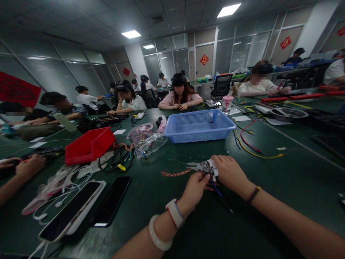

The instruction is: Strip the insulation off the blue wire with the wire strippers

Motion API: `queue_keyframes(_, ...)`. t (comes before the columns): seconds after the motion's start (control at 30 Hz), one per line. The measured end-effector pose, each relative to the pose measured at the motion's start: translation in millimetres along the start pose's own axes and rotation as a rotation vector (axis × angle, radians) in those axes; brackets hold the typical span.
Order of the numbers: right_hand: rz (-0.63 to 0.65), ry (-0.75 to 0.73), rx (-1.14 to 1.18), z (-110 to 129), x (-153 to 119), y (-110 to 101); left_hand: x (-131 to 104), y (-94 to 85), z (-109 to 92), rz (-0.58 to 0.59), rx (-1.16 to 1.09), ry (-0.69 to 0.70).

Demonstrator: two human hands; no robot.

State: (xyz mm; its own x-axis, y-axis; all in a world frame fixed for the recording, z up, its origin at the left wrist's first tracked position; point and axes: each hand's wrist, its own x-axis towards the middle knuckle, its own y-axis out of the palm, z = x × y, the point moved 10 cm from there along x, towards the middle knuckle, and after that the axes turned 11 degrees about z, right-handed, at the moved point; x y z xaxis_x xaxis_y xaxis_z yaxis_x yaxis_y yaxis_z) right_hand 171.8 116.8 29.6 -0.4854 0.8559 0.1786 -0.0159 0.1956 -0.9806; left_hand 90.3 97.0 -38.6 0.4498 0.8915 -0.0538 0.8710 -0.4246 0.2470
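Observation:
My right hand (229, 172) is wrapped round the handles of a metal wire-stripping plier (201, 166), with something white at its grip. The plier's jaws point left. Close against it, my left hand (196, 185) pinches a blue wire (216, 189), whose free end runs down to the right toward a small metal tip. Left of the jaws, a bundle of bare copper strands (175, 173) lies on the green table (151, 205). Fine loose strands and small green bits are scattered behind it.
A blue basket (199, 136) stands behind my hands. To the left are a red bin (90, 145), a clear bag (147, 138), a black phone (112, 201) and a white-cased phone (72, 210) with earphones. Coloured wires (249, 144) lie right. A person's hands (29, 167) are at far left.

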Motion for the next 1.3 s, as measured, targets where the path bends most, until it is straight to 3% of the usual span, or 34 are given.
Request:
queue_keyframes(0.67,0.045,0.031,-0.03,-4,3,11,2,1.0,11,0.01,-0.118,-0.046)
queue_keyframes(1.0,-0.124,0.021,-0.123,-3,0,-8,1,1.2,7,0.018,-0.091,-0.026)
queue_keyframes(1.2,0.078,0.059,-0.074,-10,5,14,3,-1.3,10,0.005,-0.095,-0.047)
queue_keyframes(1.3,0.121,0.088,-0.053,-12,6,22,4,-2.7,12,0.002,-0.098,-0.048)
